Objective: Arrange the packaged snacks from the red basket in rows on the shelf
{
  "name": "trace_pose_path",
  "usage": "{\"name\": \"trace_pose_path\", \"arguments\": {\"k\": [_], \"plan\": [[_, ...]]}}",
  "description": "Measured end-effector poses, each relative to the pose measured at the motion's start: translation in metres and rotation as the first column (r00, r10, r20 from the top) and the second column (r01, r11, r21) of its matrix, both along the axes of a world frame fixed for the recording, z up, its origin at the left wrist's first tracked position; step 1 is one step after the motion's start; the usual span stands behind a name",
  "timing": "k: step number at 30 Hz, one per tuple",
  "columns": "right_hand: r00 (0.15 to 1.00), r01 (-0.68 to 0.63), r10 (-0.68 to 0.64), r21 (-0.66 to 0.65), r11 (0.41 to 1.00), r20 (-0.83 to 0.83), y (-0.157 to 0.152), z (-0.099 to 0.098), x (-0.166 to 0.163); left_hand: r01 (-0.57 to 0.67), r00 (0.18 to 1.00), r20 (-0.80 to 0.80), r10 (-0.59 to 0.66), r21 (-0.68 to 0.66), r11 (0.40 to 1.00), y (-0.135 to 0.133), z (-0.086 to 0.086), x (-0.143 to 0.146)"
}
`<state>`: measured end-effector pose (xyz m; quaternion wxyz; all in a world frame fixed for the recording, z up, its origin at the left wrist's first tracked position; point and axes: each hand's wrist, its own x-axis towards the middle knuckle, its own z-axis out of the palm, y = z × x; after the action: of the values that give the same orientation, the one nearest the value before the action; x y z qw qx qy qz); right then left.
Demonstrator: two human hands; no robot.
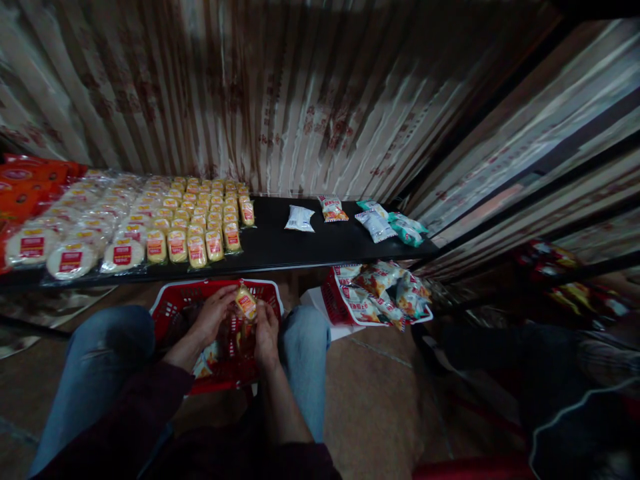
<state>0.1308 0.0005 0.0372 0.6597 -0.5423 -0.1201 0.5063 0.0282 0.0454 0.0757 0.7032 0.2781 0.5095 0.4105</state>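
Between my hands is a small wrapped snack cake point(246, 303), yellow with an orange-red label. My left hand point(217, 313) grips its left end, and my right hand point(267, 330) has its fingers closed at the lower right side. Both hands are over a red plastic basket point(173, 291) between my knees. A few packets point(206, 360) show inside it, partly hidden by my arms. On the black shelf ahead, rows of similar yellow wrapped cakes point(197, 250) stand beside round white wrapped crackers point(73, 258).
Orange bags point(35, 183) lie at the shelf's left end. A white packet point(300, 218), a red-and-white packet point(333, 208) and green packets point(407, 229) lie farther right on the black shelf point(273, 250). A second red basket point(334, 303) holds several snack bags. Another person's leg point(480, 347) is at right.
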Motion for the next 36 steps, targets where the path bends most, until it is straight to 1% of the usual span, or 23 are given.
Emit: {"name": "trace_pose_path", "arguments": {"k": [6,14,17,20,22,25,30,33,36], "plan": [[0.998,0.055,-0.056,0.031,0.998,0.019,-0.001,0.003,0.002,0.002,1.0,0.011,-0.001,-0.053,0.999,-0.006,-0.007,-0.002],[0.999,0.052,-0.053,0.048,0.997,0.01,-0.001,-0.001,0.003,0.009,0.998,0.061,-0.002,-0.113,0.994,-0.021,-0.014,-0.003],[1.0,0.028,-0.029,0.092,0.995,0.01,-0.002,0.002,0.002,-0.024,0.994,0.098,0.037,-0.132,0.991,-0.026,-0.018,0.001],[0.999,0.033,-0.037,0.129,0.991,0.028,-0.003,0.005,0.001,-0.05,0.989,0.134,0.064,-0.108,0.993,-0.03,-0.021,0.006],[0.999,0.015,-0.021,0.141,0.99,0.043,-0.003,0.006,0.001,-0.058,0.989,0.131,0.068,-0.077,0.995,-0.032,-0.02,0.009],[0.999,-0.025,0.019,0.143,0.989,0.047,-0.003,0.004,0.001,-0.074,0.993,0.083,0.078,-0.045,0.996,-0.033,-0.016,0.013],[1.0,0.012,-0.015,0.124,0.992,0.023,-0.001,-0.001,0.001,-0.066,0.997,0.046,0.067,-0.013,0.998,-0.032,-0.01,0.015],[0.999,0.021,-0.024,0.12,0.993,0.021,-0.001,-0.004,0.002,-0.046,0.997,0.058,0.047,-0.026,0.999,-0.033,-0.01,0.016],[1.0,0.008,-0.01,0.127,0.992,0.02,-0.001,-0.006,0.002,-0.055,0.997,0.051,0.057,-0.044,0.998,-0.034,-0.01,0.017]]}}
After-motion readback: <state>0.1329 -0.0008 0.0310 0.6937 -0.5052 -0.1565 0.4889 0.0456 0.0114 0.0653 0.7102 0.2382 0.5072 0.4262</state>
